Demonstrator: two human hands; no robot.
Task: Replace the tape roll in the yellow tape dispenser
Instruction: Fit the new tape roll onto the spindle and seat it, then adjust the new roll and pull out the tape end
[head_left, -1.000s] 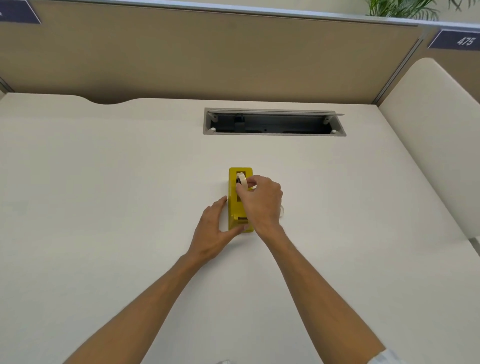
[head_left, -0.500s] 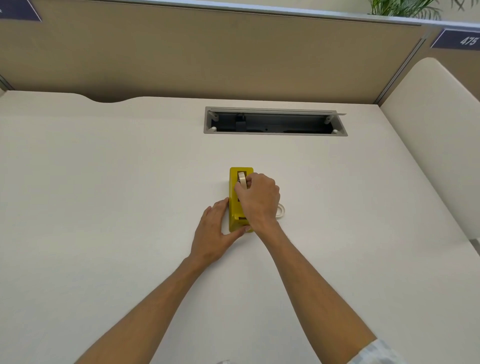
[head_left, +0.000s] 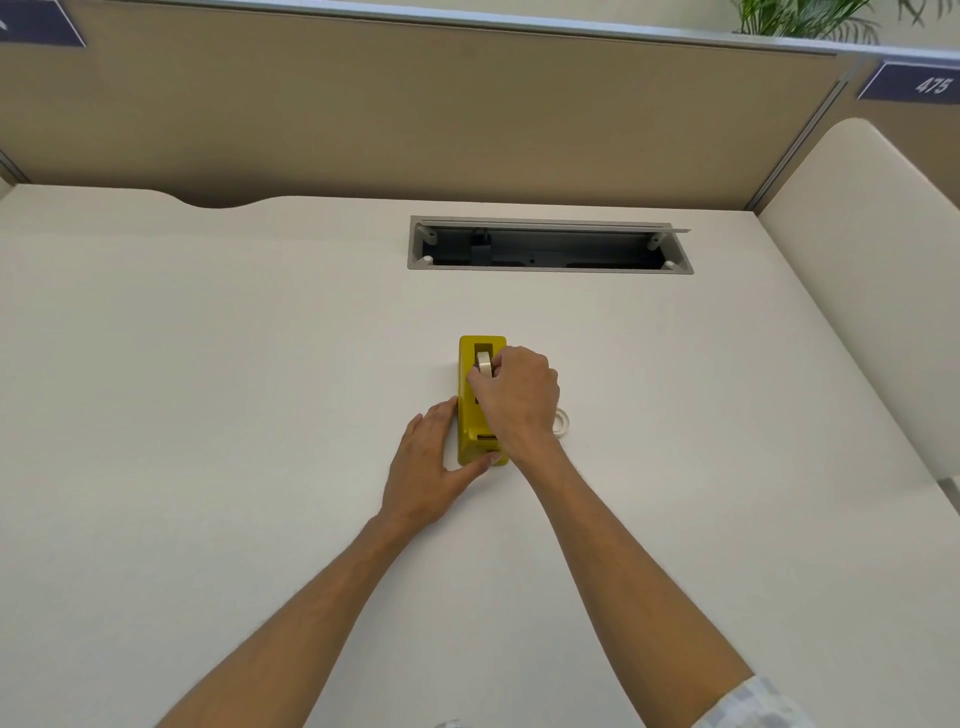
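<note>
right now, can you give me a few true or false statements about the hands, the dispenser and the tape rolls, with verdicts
1. The right hand pinches a tape roll at the top slot of the yellow dispenser. True.
2. The left hand is lifted clear of the dispenser. False: it rests on the desk against the dispenser's left side and near end.
3. A second tape roll lies on the desk to the right of the dispenser. True.
4. The dispenser lies inside the cable tray. False: it stands on the desk, nearer the person than the tray.
</note>
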